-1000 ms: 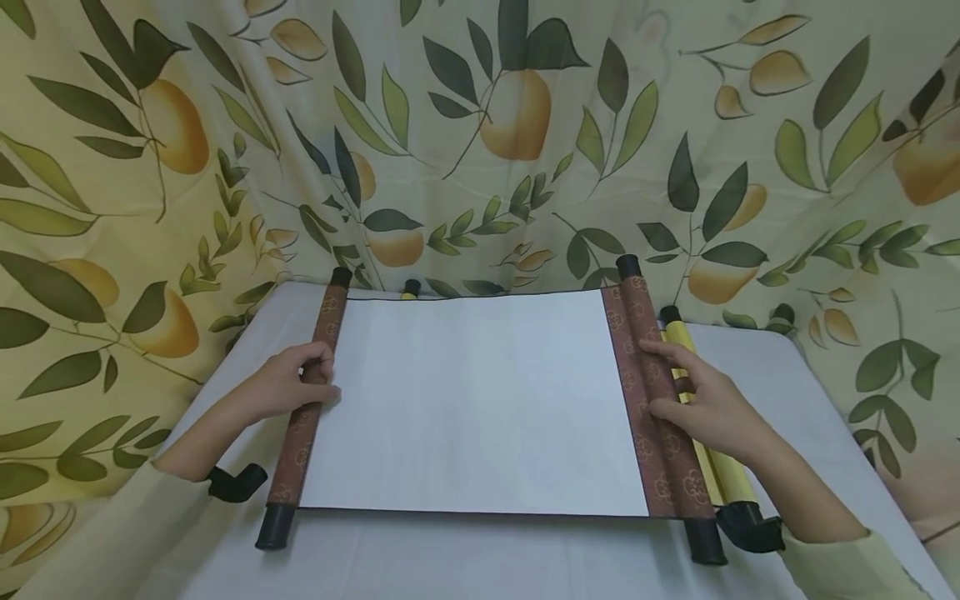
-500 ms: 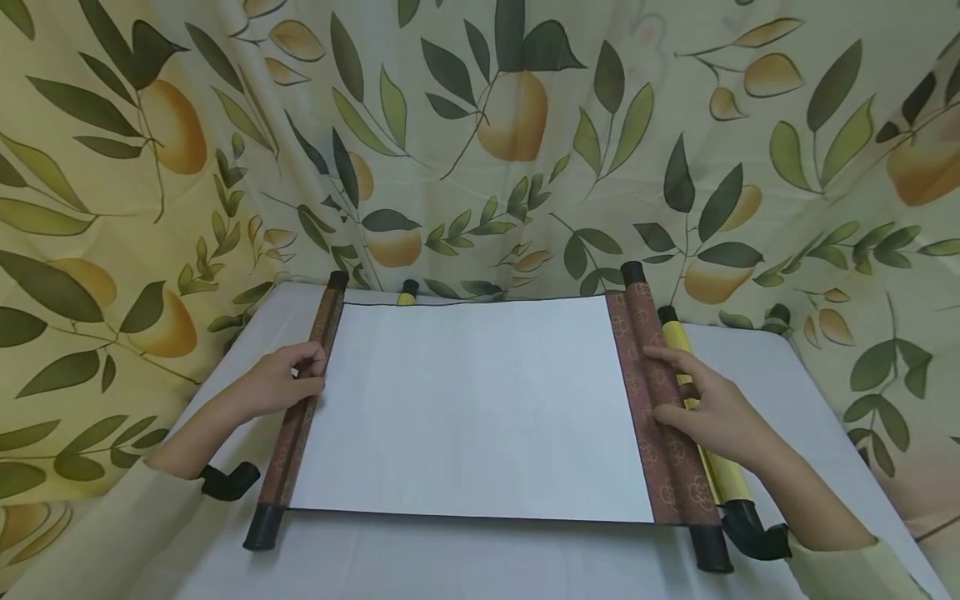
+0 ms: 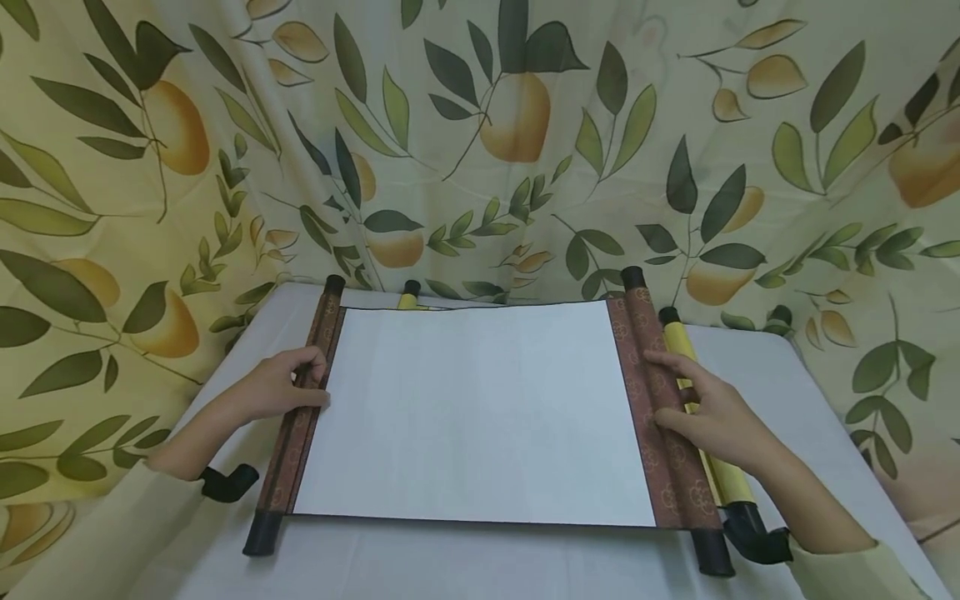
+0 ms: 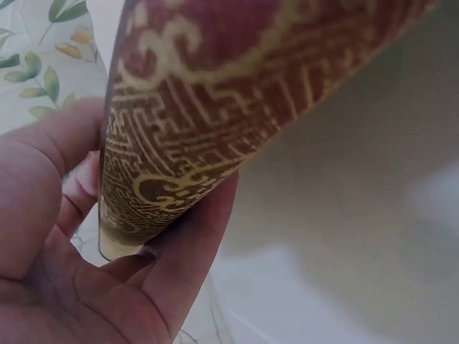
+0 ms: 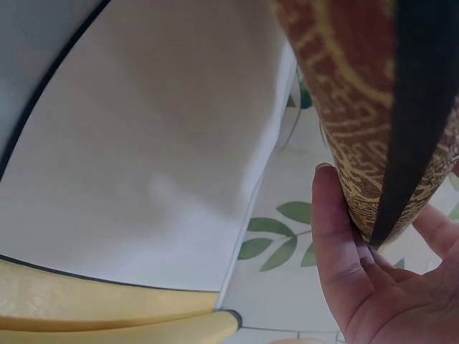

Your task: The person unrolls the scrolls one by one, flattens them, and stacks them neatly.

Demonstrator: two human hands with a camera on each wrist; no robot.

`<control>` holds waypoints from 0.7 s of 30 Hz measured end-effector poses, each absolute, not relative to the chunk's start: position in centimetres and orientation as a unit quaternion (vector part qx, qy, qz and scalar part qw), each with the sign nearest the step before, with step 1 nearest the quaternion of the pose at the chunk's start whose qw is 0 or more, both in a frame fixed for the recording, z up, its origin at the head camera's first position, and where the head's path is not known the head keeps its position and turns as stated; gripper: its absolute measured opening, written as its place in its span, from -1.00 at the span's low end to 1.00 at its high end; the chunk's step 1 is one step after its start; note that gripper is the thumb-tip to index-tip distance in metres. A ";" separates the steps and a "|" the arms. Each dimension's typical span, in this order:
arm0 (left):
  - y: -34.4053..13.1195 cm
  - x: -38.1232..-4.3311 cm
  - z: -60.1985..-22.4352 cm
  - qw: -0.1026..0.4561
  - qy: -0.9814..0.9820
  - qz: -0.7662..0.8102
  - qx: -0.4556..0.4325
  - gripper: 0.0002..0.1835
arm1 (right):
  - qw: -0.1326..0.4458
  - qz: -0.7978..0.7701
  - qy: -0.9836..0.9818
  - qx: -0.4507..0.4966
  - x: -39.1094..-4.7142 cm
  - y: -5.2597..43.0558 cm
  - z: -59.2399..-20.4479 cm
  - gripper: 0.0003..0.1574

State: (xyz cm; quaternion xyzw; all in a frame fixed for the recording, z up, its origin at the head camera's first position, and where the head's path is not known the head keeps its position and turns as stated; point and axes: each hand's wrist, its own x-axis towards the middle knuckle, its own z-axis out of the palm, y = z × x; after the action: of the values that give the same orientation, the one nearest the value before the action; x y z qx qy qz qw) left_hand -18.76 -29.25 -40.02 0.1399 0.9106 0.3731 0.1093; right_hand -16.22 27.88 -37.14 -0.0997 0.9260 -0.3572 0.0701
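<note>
A hanging scroll with a blank white sheet (image 3: 480,417) spreads between two brown patterned rollers with black end knobs. My left hand (image 3: 273,385) grips the left roller (image 3: 279,483) near its middle; the left wrist view shows thumb and fingers around the gold-patterned roll (image 4: 193,136). On the other side, my right hand (image 3: 708,412) pinches the right roller (image 3: 686,467), with fingers on both sides of the roll (image 5: 366,136) in the right wrist view. A brown border strip (image 3: 637,417) lies inside the right roller. Parts of both rollers are hidden by the hands.
Beneath and behind the scroll, a yellow roller (image 3: 729,479) with dark ends lies on the white table (image 3: 795,417). Another yellow rod (image 3: 408,296) peeks out at the far edge. Leaf-and-fruit patterned cloth (image 3: 480,208) hangs around the table.
Both rollers have shifted slightly apart and a little toward me. A narrow brown strip has come into view beside the left roller. Both hands keep their hold.
</note>
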 end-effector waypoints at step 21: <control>-30.8 -19.6 -41.3 0.086 0.917 0.357 0.158 -0.88 | 0.079 -0.371 0.922 -0.079 -15.3 28.1 -39.1 -0.03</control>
State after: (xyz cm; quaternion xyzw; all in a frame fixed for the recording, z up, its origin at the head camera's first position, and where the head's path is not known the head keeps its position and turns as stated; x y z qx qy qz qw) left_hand -19.64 -30.79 -41.29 0.1584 0.9166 0.3569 0.0862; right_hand -15.28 28.08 -39.13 -0.0789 0.9218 -0.3712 0.0789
